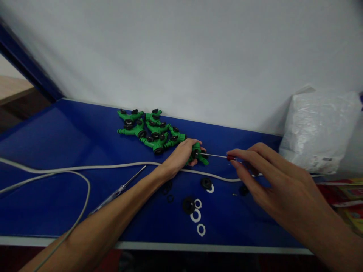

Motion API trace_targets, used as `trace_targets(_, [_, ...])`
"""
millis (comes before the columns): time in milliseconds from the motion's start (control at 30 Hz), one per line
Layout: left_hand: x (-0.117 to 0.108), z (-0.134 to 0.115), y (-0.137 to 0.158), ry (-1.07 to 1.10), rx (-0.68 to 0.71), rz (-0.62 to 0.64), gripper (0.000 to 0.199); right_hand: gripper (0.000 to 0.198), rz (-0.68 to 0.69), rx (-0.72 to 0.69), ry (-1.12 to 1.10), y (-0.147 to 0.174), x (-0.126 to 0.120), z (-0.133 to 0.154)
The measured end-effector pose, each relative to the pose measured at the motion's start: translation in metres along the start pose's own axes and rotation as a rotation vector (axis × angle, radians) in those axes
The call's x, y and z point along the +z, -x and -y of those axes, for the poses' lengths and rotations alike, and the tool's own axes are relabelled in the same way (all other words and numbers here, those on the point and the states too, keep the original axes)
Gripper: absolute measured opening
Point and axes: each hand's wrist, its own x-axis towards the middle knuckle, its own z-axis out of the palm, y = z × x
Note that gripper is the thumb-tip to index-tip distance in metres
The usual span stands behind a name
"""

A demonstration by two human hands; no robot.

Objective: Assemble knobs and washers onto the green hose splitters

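Observation:
My left hand [183, 153] is closed around a green hose splitter [204, 160] with black valve knobs, partly hidden by the fingers. In my right hand [263, 166] a screwdriver [215, 155] with a red and clear handle is pinched between thumb and fingers. Its thin shaft points left, and the tip meets or nearly meets a black knob on the splitter. Several more green splitters [155, 142] are clustered behind my left hand. Black rings [188, 205] and white ring washers [195, 215] lie in front of the hands, with a tiny screw [235, 194] near my right hand.
A second screwdriver [121, 187] lies beside my left forearm. A pale cable [107, 166] runs across the blue table [36, 128], passing under my left wrist. A white plastic-wrapped package [320, 128] stands at the right against the wall, with red and yellow packets [350, 200] nearer.

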Motion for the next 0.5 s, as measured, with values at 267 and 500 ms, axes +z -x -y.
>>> trace_targets(267, [-0.0007,0.0026,-0.0015,0.006,0.027,0.009,0.027,0.02,0.01,0.001,0.036,-0.001,-0.0005,0.0012])
trace_targets(500, [0.0006,0.0002,-0.0002,-0.017,0.019,0.016,0.029,0.023,0.02,-0.023,0.05,0.0007,0.0021,0.0003])
